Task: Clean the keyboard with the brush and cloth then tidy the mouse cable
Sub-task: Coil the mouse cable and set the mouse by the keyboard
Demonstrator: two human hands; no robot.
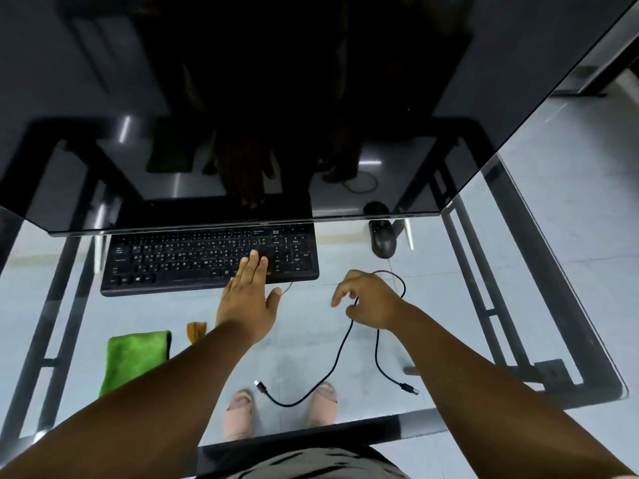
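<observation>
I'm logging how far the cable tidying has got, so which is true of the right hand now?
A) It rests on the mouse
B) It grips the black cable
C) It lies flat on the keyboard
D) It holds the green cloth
B: the right hand has its fingers curled round the black cable, which loops past it on the glass desk; the left hand is the one lying on the keyboard.

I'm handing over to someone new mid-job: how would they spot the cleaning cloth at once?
Start at the black keyboard under the monitor on the glass desk. Come towards the person from its left end, left of the left forearm. The cloth lies flat there, the only bright green thing, beside the small orange-brown brush.
</observation>
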